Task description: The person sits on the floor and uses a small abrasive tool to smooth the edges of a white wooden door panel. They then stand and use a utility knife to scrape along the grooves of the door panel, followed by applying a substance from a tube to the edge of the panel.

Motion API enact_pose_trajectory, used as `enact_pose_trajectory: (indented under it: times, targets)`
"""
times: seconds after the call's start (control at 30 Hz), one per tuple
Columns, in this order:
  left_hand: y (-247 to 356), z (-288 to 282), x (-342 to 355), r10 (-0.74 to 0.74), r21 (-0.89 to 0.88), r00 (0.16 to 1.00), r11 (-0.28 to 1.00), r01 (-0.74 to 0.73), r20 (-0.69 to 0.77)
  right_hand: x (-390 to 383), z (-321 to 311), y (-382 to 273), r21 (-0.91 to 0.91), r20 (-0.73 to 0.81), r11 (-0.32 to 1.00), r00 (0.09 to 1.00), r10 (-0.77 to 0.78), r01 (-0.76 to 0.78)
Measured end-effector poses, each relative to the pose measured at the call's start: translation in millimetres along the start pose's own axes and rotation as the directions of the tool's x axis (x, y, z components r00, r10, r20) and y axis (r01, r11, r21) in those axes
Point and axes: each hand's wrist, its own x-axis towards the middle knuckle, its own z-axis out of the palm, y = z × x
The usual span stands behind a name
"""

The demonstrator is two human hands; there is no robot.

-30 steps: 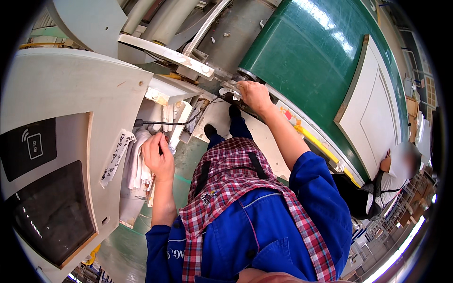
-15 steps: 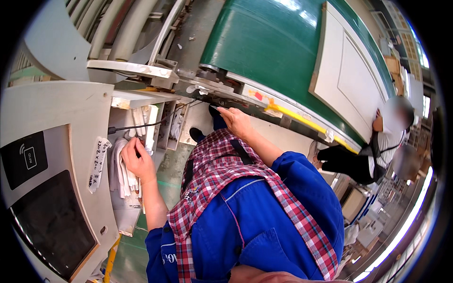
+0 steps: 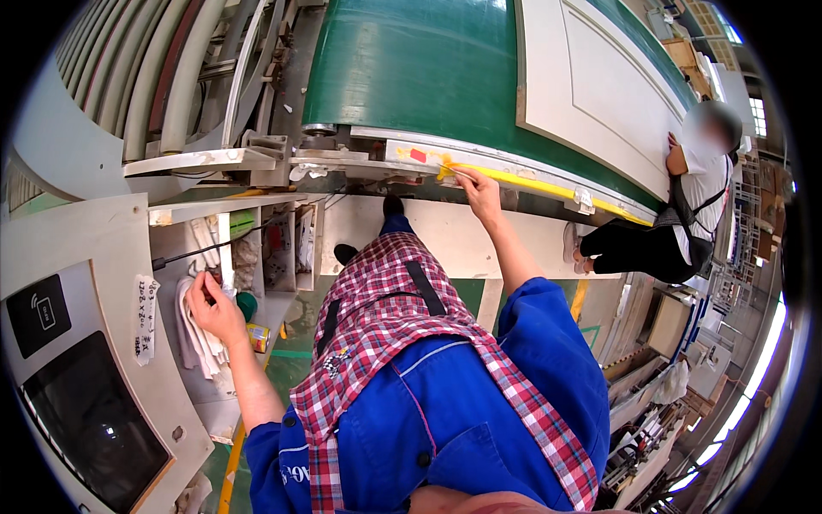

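My right hand (image 3: 481, 193) reaches forward to the near edge of the green conveyor belt (image 3: 411, 68). Its thumb and finger are pinched together beside a yellow strip (image 3: 548, 188) on the rail; whatever lies between them is too small to make out. My left hand (image 3: 217, 313) hovers at the open shelf (image 3: 278, 300), half curled, thumb and fingers apart, with nothing visible in it. White cloths (image 3: 195, 330) hang just beside it. On the belt rests a white panel (image 3: 591, 77) with a recessed frame.
A co-worker (image 3: 702, 188) stands at right, one hand on the panel. A grey cabinet with a dark screen (image 3: 90, 411) is at left, rollers (image 3: 150, 77) behind it. Inside the shelf are a yellow can (image 3: 258, 337) and a black cable (image 3: 201, 251).
My right hand has moved right and outward, from above my feet to the yellow strip. My left hand stays by the cloths. The view has shifted, showing more of the shelf.
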Motion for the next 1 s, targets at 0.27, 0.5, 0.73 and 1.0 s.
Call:
enact_pose_trajectory:
  times: [0.27,0.5,0.73,1.0]
  targets:
    - [-20,1,-5,-0.083,0.025,0.996,0.996,0.084,-0.022,22,6,26,0.204,0.302,0.975,0.953,0.024,-0.089]
    - [-39,0,-7,-0.085,0.084,0.995,0.992,0.089,-0.046,13,18,27,0.007,0.293,1.000,0.956,0.024,-0.028]
    - [-56,-3,-5,-0.033,0.144,0.999,0.989,0.038,-0.036,23,17,-12,-0.266,0.326,0.936,0.935,-0.137,0.229]
    - [-64,-6,-3,-0.010,0.179,1.000,0.984,0.015,-0.030,5,36,3,-0.283,0.204,0.936,0.966,-0.157,0.212]
